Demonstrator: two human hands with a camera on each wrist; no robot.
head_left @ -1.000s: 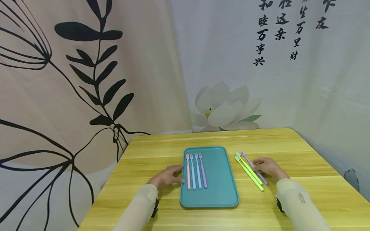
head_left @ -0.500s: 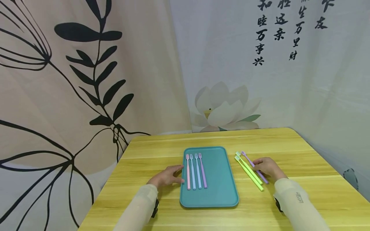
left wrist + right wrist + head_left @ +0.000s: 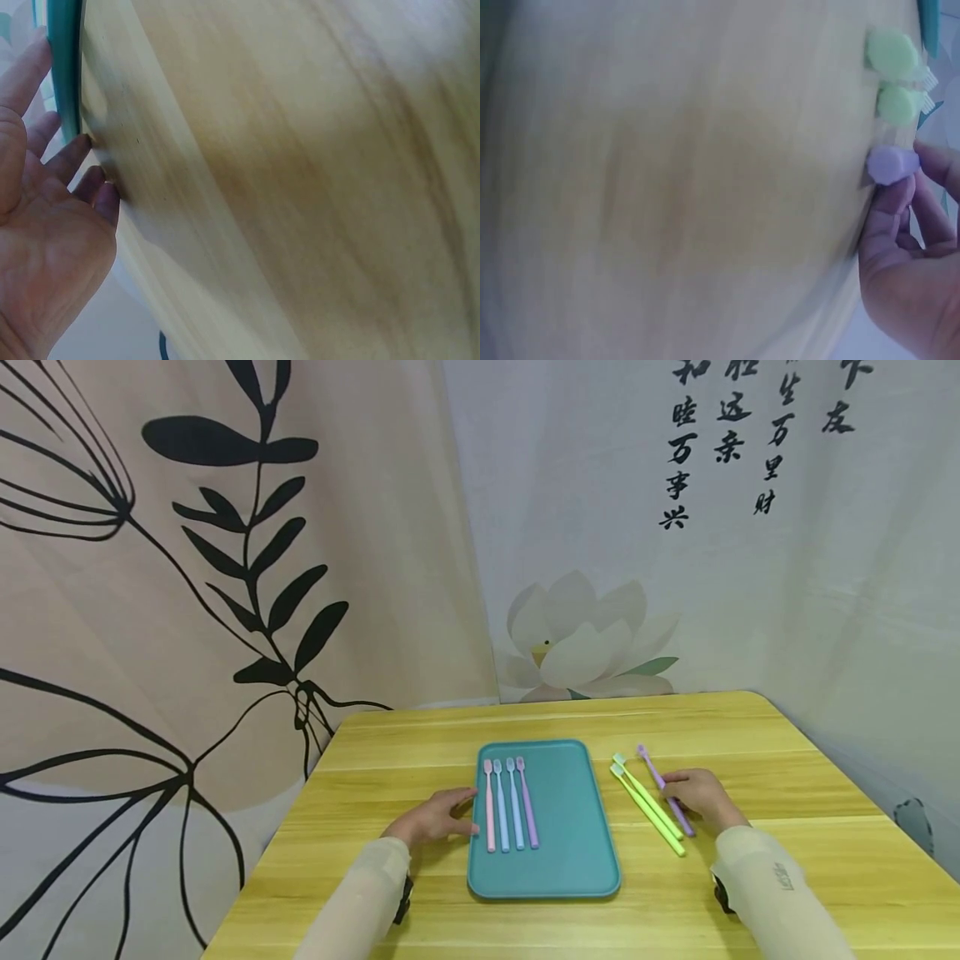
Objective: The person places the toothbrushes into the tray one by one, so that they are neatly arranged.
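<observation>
Side by side in the left half of a teal tray [image 3: 573, 860] lie a pink toothbrush [image 3: 490, 810], two blue toothbrushes and a purple toothbrush [image 3: 528, 806]. My left hand [image 3: 433, 818] touches the tray's left rim with its fingers extended; the left wrist view shows the palm [image 3: 60, 255] beside the teal edge. To the right of the tray, my right hand [image 3: 701, 795] pinches another purple toothbrush [image 3: 679, 815] between thumb and fingers. In the right wrist view its purple handle end [image 3: 890, 165] sits between the fingertips. Two green toothbrushes [image 3: 651, 817] lie just left of that hand.
The wooden table [image 3: 420, 735] carries the tray and all the toothbrushes. Behind it hangs a printed cloth [image 3: 405, 568] with black plants, a lotus and writing. The table's right edge slopes away beyond my right arm.
The purple toothbrush in my right hand has shifted slightly right, its head swinging away from the green ones. My left hand and the tray stay in place.
</observation>
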